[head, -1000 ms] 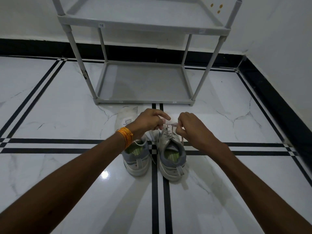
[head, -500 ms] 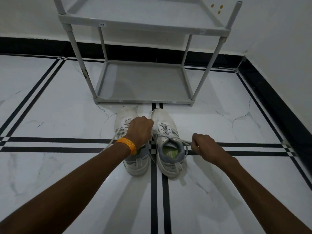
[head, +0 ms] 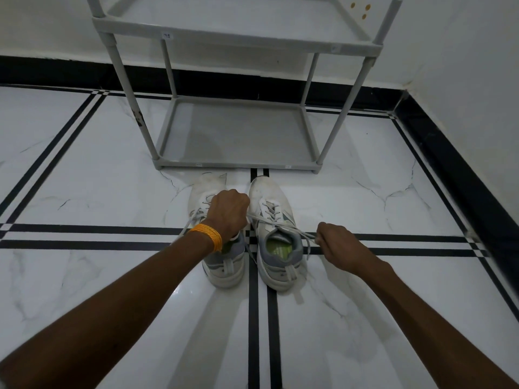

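Two white and grey sneakers stand side by side on the floor, toes toward the rack. The right sneaker (head: 276, 220) has its white lace (head: 289, 227) stretched taut to both sides. My left hand (head: 229, 213), with an orange band at the wrist, grips one lace end above the left sneaker (head: 224, 265) and hides that shoe's middle. My right hand (head: 335, 244) pinches the other lace end, just right of the right sneaker's opening.
A grey two-tier plastic rack (head: 236, 164) stands right beyond the shoe toes. The white marble floor (head: 84, 178) has black inlay lines. A wall with black skirting (head: 463, 178) runs along the right side.
My hands have moved from close together over the right sneaker to wide apart, drawing the lace tight. Since half a second ago they have barely shifted.
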Demonstrator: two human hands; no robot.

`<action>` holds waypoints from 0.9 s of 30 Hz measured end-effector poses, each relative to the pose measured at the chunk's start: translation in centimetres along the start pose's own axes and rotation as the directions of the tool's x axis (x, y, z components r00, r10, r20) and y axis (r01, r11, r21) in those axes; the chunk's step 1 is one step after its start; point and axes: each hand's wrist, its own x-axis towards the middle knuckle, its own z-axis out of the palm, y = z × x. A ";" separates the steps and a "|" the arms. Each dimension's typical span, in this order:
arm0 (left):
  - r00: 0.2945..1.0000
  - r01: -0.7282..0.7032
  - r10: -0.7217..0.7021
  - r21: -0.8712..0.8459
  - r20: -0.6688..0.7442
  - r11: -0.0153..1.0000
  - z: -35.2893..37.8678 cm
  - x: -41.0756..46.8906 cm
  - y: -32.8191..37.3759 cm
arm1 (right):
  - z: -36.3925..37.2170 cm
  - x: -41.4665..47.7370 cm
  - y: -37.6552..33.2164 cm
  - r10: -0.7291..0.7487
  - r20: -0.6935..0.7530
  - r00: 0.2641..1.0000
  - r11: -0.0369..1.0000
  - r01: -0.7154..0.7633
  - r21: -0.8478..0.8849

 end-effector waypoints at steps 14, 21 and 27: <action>0.979 -0.145 0.121 -0.143 -0.163 0.979 -1.0 -0.4 1.3 | -4.7 1.5 -3.6 0.070 -0.140 0.988 0.978 -0.041 0.204; 0.963 -0.263 0.268 -0.276 -0.020 0.924 0.8 -1.1 2.4 | -1.5 2.0 -8.0 0.024 -0.092 0.995 0.989 -0.037 -0.141; 0.970 -0.238 0.241 -0.275 -0.021 0.932 1.0 -1.2 2.3 | -1.3 2.1 -7.1 0.050 -0.225 0.973 0.996 -0.033 0.079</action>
